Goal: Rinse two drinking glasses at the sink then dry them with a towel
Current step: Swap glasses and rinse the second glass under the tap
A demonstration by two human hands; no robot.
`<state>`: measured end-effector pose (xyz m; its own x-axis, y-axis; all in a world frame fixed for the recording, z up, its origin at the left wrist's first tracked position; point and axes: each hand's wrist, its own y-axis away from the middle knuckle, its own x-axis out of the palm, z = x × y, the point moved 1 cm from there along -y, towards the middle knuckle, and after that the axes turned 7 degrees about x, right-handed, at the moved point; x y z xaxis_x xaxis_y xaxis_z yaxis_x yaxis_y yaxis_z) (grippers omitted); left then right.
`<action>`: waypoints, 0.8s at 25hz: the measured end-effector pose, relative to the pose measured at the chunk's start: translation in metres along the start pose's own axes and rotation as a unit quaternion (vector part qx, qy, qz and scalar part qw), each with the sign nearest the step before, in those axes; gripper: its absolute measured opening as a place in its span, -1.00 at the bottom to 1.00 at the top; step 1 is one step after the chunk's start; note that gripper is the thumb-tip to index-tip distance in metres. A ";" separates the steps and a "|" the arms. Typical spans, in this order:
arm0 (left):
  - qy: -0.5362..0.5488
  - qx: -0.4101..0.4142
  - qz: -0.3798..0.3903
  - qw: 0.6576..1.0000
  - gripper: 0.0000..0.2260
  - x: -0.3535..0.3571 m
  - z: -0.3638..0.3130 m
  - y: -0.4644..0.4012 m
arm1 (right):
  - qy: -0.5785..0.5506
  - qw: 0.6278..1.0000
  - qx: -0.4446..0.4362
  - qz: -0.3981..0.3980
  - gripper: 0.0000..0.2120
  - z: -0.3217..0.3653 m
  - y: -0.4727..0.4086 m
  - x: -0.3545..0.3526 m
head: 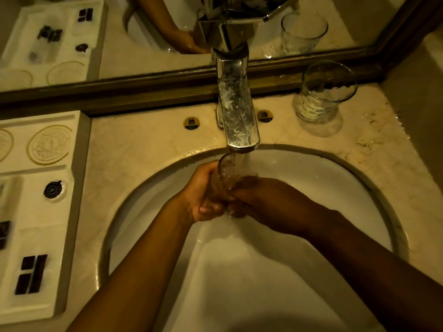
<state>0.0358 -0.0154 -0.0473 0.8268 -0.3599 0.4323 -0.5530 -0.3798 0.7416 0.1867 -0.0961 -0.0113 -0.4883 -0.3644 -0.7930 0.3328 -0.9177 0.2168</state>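
The sink (323,178) basin lies below both hands, and the tap (239,116) reaches out from the bench (143,140) beyond them, its stream falling straight into the mouth of the held glass (226,173). That glass stands roughly upright, long axis near vertical and tipped slightly, pressed between the two hands. The left hand (203,195) wraps its left wall with fingers curled shut around it. The right hand (266,200) closes over the lower right side. The second glass (323,97) stands upright on the bench, well apart, beyond and to the right of the right hand, so that hand is judged the nearer one for fetching it. No towel shows.
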 end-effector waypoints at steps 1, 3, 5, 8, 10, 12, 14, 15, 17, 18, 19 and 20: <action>-0.010 -0.012 0.015 1.000 -0.40 0.001 -0.001 0.001 | 0.001 1.000 0.004 -0.017 -0.53 -0.003 0.000 -0.002; -0.006 0.019 0.013 1.000 -0.40 0.008 -0.001 0.004 | 0.010 0.998 0.005 -0.069 -0.51 -0.004 -0.001 0.002; 0.018 0.093 -0.029 0.995 -0.49 0.017 0.004 0.008 | -0.023 0.992 0.035 -0.121 -0.55 0.000 -0.004 0.010; -0.009 0.187 -0.101 0.977 -0.65 0.022 0.012 0.009 | -0.158 0.951 0.154 -0.215 -0.58 0.012 -0.013 0.023; -0.068 0.235 -0.187 0.951 -0.77 0.021 0.016 0.008 | -0.283 0.883 0.261 -0.268 -0.62 0.017 -0.019 0.029; -0.136 0.306 -0.206 0.919 -0.84 0.023 0.019 0.011 | -0.402 0.800 0.336 -0.292 -0.61 0.022 -0.022 0.031; -0.169 0.350 -0.159 0.908 -0.83 0.026 0.021 0.015 | -0.520 0.702 0.399 -0.279 -0.55 0.022 -0.024 0.036; -0.183 0.373 -0.139 0.899 -0.80 0.023 0.023 0.015 | -0.581 0.643 0.427 -0.259 -0.55 0.021 -0.025 0.037; -0.262 0.451 -0.169 0.836 -0.77 0.017 0.027 0.011 | -0.694 0.536 0.433 -0.208 -0.57 0.020 -0.027 0.039; -0.290 0.483 -0.208 0.799 -0.78 0.014 0.030 0.006 | -0.729 0.504 0.419 -0.197 -0.58 0.023 -0.029 0.040; -0.279 0.499 -0.244 0.784 -0.80 0.015 0.032 0.002 | -0.737 0.503 0.406 -0.199 -0.59 0.025 -0.032 0.041; -0.236 0.485 -0.272 0.797 -0.84 0.018 0.034 0.000 | -0.713 0.536 0.398 -0.212 -0.61 0.028 -0.035 0.041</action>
<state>0.0476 -0.0506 -0.0567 0.9670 -0.1109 -0.2293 -0.1350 -0.9865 -0.0923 0.1324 -0.0832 -0.0360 -0.6935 0.6748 0.2524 -0.2243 -0.5351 0.8145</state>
